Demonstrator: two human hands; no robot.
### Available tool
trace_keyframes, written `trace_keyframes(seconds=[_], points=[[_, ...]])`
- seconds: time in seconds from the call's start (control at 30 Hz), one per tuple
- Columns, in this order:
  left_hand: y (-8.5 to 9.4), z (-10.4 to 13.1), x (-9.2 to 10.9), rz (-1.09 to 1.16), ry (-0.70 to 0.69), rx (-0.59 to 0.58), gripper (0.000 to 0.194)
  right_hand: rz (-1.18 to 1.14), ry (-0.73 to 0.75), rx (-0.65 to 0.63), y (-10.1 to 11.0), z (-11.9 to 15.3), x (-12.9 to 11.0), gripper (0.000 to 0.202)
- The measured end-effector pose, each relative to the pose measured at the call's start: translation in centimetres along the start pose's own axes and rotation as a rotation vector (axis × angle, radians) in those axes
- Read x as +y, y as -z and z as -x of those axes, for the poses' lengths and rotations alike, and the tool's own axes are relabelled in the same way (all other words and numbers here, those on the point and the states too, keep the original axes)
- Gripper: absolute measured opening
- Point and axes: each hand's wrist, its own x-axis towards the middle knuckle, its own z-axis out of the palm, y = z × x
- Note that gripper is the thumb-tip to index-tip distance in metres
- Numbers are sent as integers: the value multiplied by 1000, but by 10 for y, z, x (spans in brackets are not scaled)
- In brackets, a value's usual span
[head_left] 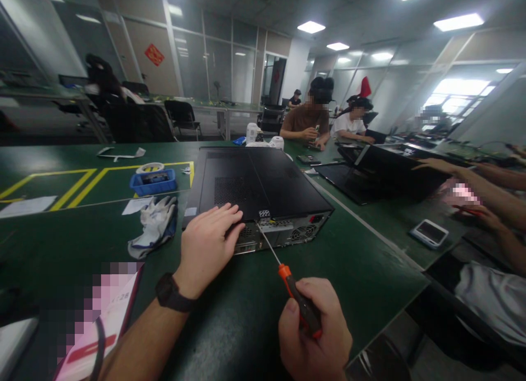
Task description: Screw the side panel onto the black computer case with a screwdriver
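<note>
A black computer case (255, 178) lies on its side on the green table, its rear panel with fan grille and ports turned toward me. Flat on the near left corner of its top rests my left hand (211, 244), fingers stretched out. My right hand (314, 323) is wrapped round the handle of an orange and black screwdriver (293, 288). The screwdriver's shaft slants up and left, and its tip meets the upper edge of the rear panel, just right of my left hand. Whether the tip sits in a screw is too small to tell.
Left of the case are work gloves (154, 225), a blue tray (153, 183) and a tape roll (150, 168). A pink sheet (110, 315) lies near my left forearm. To the right, a co-worker's hands are at another black case (394, 170), near a white-framed device (429, 233).
</note>
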Motion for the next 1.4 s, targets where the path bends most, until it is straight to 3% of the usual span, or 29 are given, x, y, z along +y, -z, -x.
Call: trace_keyframes(seconds=[0.23, 0.43, 0.63, 0.9, 1.4], points=[[1, 0, 0, -3, -4, 11, 19, 56, -53, -15, 2, 0, -2, 22], [0, 0, 0, 3, -3, 9, 19, -9, -8, 3, 0, 0, -2, 30], [0, 0, -1, 1, -15, 10, 19, 27, -37, -18, 2, -2, -1, 23], [0, 0, -1, -4, -18, 12, 20, 30, -15, 27, 1, -1, 0, 25], [1, 1, -1, -3, -25, 21, 19, -10, -17, -12, 3, 1, 2, 25]])
